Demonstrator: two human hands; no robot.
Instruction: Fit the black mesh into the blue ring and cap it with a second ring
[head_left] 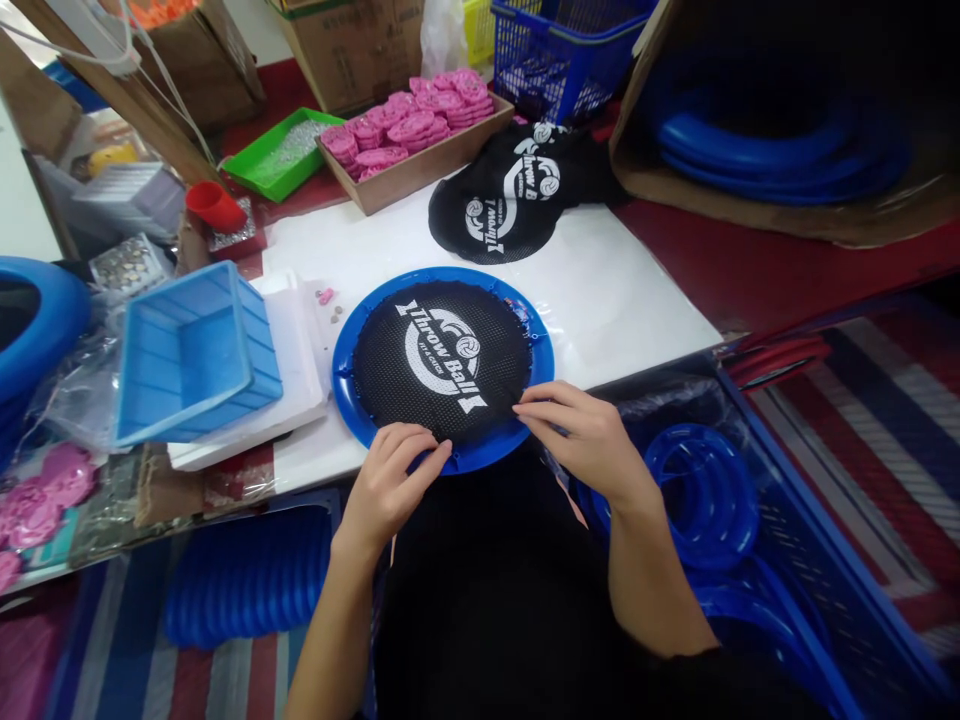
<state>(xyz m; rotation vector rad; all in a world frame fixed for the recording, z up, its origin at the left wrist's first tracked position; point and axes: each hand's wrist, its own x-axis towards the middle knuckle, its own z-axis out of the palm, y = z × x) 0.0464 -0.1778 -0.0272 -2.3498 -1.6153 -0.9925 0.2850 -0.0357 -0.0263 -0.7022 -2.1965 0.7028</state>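
Note:
A blue plastic ring lies on the near edge of the white work surface. Across its middle sits a round black mesh net printed "Throw Ball", with loops joined to the ring along its far and right sides. My left hand is closed at the near edge, thumb and fingertips pinched on the net's border. At the lower right, my right hand pinches the border between thumb and fingers. Whatever small part lies under the fingertips is hidden. More printed black nets are piled behind the ring.
Left stands a light-blue bin on white sheets. A box of pink pieces, a green tray and a red cup are at the back. Blue rings fill a carton and a crate on the right.

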